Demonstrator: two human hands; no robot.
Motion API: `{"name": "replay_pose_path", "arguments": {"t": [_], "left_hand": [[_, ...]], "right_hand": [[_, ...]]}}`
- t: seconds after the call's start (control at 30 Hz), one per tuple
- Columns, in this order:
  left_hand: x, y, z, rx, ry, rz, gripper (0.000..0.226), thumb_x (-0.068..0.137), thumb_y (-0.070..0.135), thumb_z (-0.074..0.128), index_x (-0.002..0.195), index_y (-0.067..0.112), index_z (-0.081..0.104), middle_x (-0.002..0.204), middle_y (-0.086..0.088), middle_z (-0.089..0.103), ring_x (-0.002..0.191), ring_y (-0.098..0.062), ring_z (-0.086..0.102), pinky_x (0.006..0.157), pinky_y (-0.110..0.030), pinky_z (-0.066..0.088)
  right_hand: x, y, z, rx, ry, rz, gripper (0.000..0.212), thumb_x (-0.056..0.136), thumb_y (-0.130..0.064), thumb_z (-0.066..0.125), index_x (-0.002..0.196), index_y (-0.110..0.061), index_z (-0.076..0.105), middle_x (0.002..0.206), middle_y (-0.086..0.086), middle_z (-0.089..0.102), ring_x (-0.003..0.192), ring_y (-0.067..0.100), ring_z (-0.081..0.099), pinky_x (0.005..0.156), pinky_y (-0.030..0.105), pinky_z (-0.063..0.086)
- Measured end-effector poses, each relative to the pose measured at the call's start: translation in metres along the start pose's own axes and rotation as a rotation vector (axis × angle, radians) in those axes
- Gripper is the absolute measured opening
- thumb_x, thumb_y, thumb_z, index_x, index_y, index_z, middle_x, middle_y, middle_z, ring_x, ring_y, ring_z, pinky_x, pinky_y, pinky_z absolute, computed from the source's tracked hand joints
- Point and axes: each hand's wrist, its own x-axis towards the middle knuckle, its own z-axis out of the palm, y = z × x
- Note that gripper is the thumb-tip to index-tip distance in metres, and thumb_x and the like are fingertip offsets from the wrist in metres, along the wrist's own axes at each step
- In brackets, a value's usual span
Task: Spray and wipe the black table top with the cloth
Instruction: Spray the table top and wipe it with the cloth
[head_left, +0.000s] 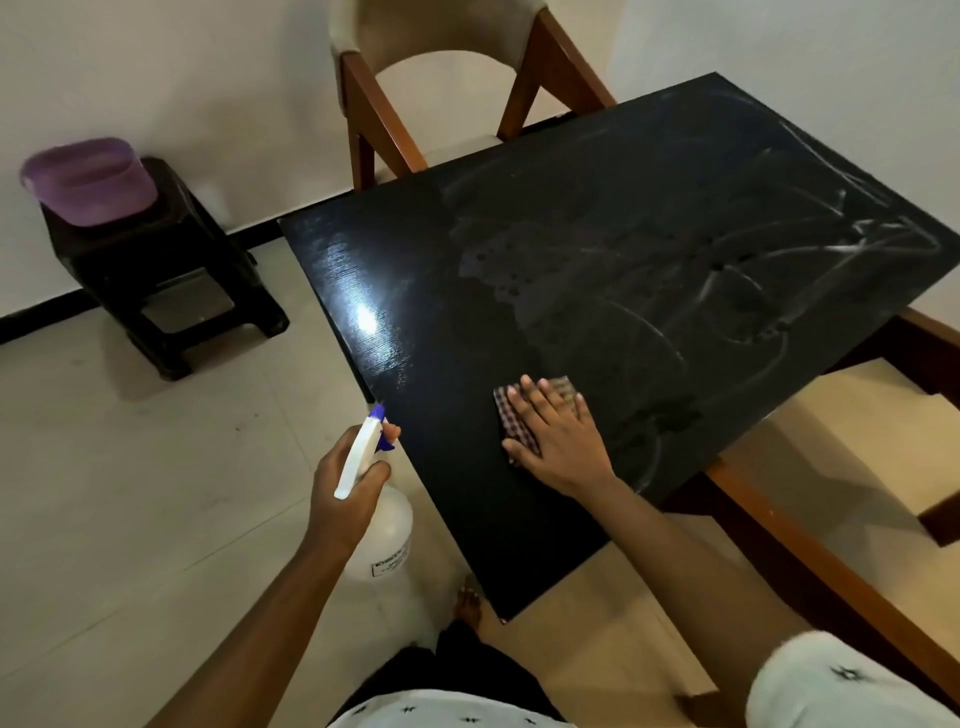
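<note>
The black table top (597, 249) fills the middle and right of the view, with white smears and wet streaks across its right half. My right hand (556, 439) lies flat with straight fingers on a checked cloth (511, 415), pressing it onto the table near the front left edge. My left hand (348, 478) grips the neck of a white spray bottle (379, 535) with a blue nozzle, held off the table's left edge above the floor, one finger at the trigger.
A wooden chair (447, 104) with a beige seat stands at the table's far side. A dark stool (166, 280) carrying a purple tub (88, 182) sits by the wall at left. Pale tiled floor (156, 493) lies to the left. My foot (467, 605) is under the near corner.
</note>
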Motion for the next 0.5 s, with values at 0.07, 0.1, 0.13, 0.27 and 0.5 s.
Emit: {"name": "replay_pose_path", "arguments": {"t": [0.07, 0.1, 0.13, 0.27, 0.5], "left_hand": [[-0.005, 0.000, -0.002, -0.010, -0.009, -0.010, 0.032, 0.076, 0.024, 0.059, 0.107, 0.029, 0.059, 0.104, 0.006, 0.064, 0.094, -0.021, 0.062, 0.074, -0.021, 0.049], [-0.008, -0.001, -0.003, -0.017, -0.013, -0.016, 0.033, 0.076, 0.025, 0.059, 0.108, 0.029, 0.058, 0.105, 0.005, 0.065, 0.094, -0.022, 0.062, 0.074, -0.022, 0.049], [-0.011, -0.002, -0.004, -0.021, -0.020, -0.022, 0.032, 0.076, 0.025, 0.059, 0.107, 0.030, 0.059, 0.105, 0.005, 0.065, 0.094, -0.022, 0.062, 0.073, -0.022, 0.049], [-0.025, -0.004, -0.008, -0.032, -0.053, -0.036, 0.033, 0.078, 0.018, 0.062, 0.110, 0.023, 0.061, 0.106, 0.001, 0.066, 0.096, -0.022, 0.062, 0.072, -0.018, 0.048], [-0.041, -0.006, -0.011, -0.009, -0.117, -0.077, 0.043, 0.077, 0.023, 0.062, 0.118, 0.015, 0.059, 0.111, -0.002, 0.066, 0.099, -0.026, 0.062, 0.074, -0.022, 0.050]], "right_hand": [[-0.007, -0.008, 0.002, -0.020, 0.013, 0.022, 0.073, 0.092, -0.066, 0.020, 0.154, -0.032, 0.002, 0.161, -0.008, -0.002, 0.146, 0.010, -0.006, 0.119, 0.050, 0.006], [-0.017, -0.016, 0.005, -0.022, 0.025, 0.015, 0.073, 0.093, -0.066, 0.022, 0.154, -0.031, 0.002, 0.161, -0.007, -0.003, 0.146, 0.010, -0.008, 0.119, 0.049, 0.005], [-0.032, -0.024, 0.009, -0.021, 0.035, -0.010, 0.073, 0.093, -0.066, 0.023, 0.154, -0.030, 0.003, 0.160, -0.006, -0.002, 0.146, 0.012, -0.007, 0.118, 0.050, 0.007], [-0.108, -0.065, 0.039, -0.019, 0.065, -0.204, 0.073, 0.094, -0.065, 0.028, 0.154, -0.026, 0.015, 0.161, -0.001, 0.013, 0.148, 0.020, 0.012, 0.116, 0.055, 0.015], [-0.131, -0.055, 0.044, 0.034, -0.051, -0.224, 0.067, 0.095, -0.066, 0.024, 0.153, -0.039, 0.003, 0.161, -0.012, -0.002, 0.148, 0.010, -0.007, 0.117, 0.049, -0.005]]}}
